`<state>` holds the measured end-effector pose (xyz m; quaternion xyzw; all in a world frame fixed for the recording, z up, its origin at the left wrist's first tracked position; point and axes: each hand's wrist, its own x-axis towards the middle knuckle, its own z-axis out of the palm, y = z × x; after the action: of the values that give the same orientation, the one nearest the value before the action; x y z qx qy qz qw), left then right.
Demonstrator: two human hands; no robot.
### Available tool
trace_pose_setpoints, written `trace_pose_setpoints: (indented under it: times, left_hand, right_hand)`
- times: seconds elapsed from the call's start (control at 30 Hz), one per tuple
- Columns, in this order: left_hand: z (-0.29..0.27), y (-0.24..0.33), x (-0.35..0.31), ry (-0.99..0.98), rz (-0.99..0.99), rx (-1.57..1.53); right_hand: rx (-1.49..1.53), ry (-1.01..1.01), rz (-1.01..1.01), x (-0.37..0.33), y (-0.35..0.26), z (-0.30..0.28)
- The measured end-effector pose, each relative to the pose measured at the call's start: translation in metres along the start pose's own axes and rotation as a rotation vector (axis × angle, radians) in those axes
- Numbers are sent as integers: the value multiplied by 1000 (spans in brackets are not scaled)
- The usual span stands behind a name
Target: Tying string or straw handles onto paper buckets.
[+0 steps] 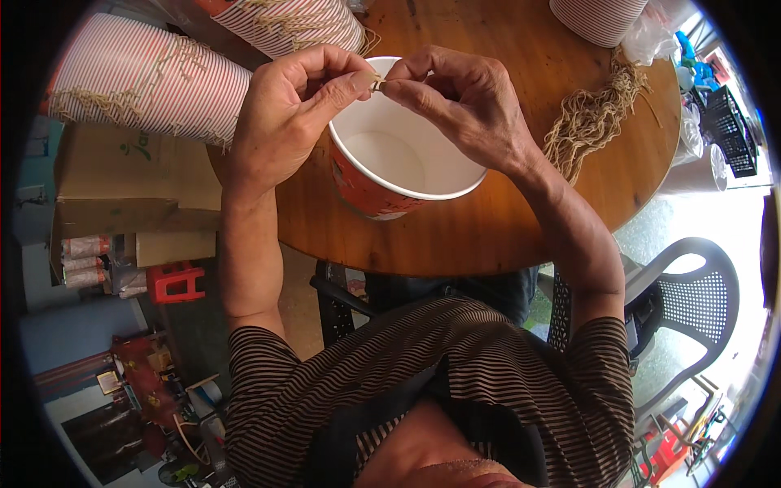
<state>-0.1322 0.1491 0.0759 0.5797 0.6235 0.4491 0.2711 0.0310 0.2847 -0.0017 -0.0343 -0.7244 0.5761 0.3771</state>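
A paper bucket (382, 195) with a white inside and a red-orange printed outside stands on the wooden table in front of me. Over its far rim, my left hand (293, 114) and my right hand (472, 102) meet, fingertips almost touching. Both pinch a short bit of tan string (377, 84) between thumb and forefinger. How the string joins the rim is hidden by the fingers. To the right of my right hand lies a loose bundle of tan strings (598, 114).
Nested bucket stacks (154, 77) with tan strings hanging along them are at the left, and another stack (293, 24) lies behind. More nested buckets (598, 18) stand far right near a clear plastic bag (651, 37). Below the table's left side is a cardboard box (134, 167); a grey chair (700, 301) stands right.
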Motion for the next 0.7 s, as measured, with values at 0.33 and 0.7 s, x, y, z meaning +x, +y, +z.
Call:
trace_pose_setpoints:
  times: [0.33, 0.7]
  left_hand:
    - [1, -2, 0, 16, 30, -141]
    - [-4, -7, -3, 126, 102, -271]
  right_hand:
    - [-134, -121, 134, -2, -7, -5]
    - [-133, -75, 61, 0, 2, -5]
